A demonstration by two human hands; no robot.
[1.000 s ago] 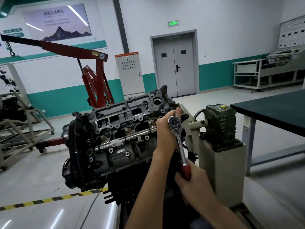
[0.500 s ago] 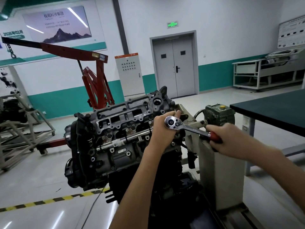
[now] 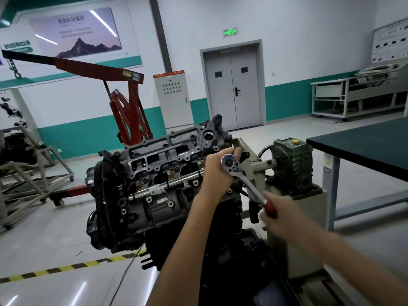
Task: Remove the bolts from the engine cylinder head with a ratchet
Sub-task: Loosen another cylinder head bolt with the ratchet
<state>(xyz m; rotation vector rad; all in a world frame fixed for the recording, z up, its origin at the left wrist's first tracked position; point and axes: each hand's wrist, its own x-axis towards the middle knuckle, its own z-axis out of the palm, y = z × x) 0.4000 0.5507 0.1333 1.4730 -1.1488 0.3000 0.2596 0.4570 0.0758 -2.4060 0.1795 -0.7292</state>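
The ratchet (image 3: 242, 180) sits at the right end of the cylinder head (image 3: 165, 164), its round drive head against that end and its shaft slanting down to the right; the bolt beneath is hidden. The left hand (image 3: 217, 173) is curled about the drive head, and the right hand (image 3: 280, 215), blurred, is clenched round the red grip, lower right of the cylinder head. Right of the cylinder head sits a green gearbox (image 3: 293, 164), then a dark-topped table (image 3: 364, 146); behind it stands a red hoist (image 3: 123, 107), and at far right rear a grey open rack (image 3: 331, 100) bears a unit too small to identify.
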